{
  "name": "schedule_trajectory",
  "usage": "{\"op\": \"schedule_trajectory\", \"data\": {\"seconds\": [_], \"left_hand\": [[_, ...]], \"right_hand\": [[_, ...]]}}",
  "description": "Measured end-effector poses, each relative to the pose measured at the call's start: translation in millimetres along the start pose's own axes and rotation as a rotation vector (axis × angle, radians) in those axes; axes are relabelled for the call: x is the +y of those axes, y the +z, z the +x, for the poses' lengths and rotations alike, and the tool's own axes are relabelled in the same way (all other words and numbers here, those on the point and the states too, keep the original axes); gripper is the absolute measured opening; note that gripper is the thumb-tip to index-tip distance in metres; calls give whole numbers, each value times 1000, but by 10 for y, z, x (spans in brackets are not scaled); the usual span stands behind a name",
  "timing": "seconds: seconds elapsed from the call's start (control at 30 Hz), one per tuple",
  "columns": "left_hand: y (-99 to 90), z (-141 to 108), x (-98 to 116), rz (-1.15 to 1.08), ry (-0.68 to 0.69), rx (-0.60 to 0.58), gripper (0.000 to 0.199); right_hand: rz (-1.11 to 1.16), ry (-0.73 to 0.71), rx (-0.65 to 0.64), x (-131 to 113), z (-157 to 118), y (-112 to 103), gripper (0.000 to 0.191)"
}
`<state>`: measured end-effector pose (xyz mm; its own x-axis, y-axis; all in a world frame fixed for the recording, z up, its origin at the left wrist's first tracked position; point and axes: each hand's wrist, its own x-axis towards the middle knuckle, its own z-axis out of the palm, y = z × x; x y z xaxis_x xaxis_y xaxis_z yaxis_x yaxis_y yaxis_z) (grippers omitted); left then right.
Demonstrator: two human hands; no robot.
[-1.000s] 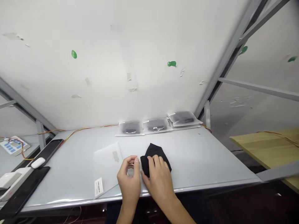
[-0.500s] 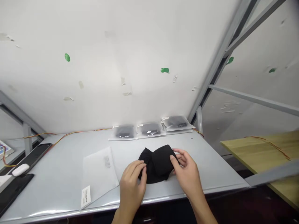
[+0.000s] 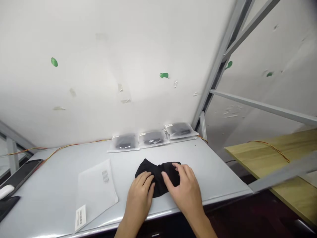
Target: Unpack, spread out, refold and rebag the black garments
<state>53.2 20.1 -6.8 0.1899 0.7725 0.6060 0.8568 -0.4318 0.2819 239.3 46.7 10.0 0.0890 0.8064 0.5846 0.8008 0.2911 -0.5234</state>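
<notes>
Black cloth (image 3: pixel 158 177) lies on the bench (image 3: pixel 213 165) near its front edge, straight in front of the person, with both hands on it. Half a second ago the right hand had its squarish folded part pinched by the outer edge and tipped up; now that part is down, and the whole piece looks lower and more spread out, dipping at the middle of its far edge. The right hand (image 3: pixel 185 189) has come over the top, thumb and fingers well apart, spanning the folded part. The left hand (image 3: pixel 141 194) is narrower, its fingers bent over the cloth's left side with the thumb close by; I can't tell whether it pinches any fabric or merely presses.

From where I stand, it seems the handling has gone from turning the cloth over to flattening and shaping it, though it doesn't look neat yet. The bag (image 3: pixel 95 186), flat and translucent, still lies apart to the left, its label (image 3: pixel 80 217) at the near corner, so nothing suggests it's involved so far. Against the wall (image 3: pixel 138 62), the packs (image 3: pixel 152 138) haven't shifted.
</notes>
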Motion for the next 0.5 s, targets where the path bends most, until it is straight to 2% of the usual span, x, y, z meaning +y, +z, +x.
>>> {"op": "schedule_trajectory", "data": {"seconds": [0.07,0.17,0.27,0.37,0.43,0.5], "left_hand": [[-57,-43,-53,10,-22,0,31],[-133,-117,-131,20,-83,11,35],[-211,-186,-204,16,-135,-3,37],[-315,-232,-293,15,-186,-31,39],[-399,-246,-370,17,-219,-53,40],[-484,-248,-456,15,-248,-81,41]], "right_hand": [[-63,-57,-79,-95,-70,139,42],[-104,-110,-137,-150,-162,363,33],[-16,-81,-188,-201,-166,466,26],[211,38,-225,-269,-47,381,24],[337,169,-198,-261,77,251,25],[366,306,-141,-160,200,110,32]]}}
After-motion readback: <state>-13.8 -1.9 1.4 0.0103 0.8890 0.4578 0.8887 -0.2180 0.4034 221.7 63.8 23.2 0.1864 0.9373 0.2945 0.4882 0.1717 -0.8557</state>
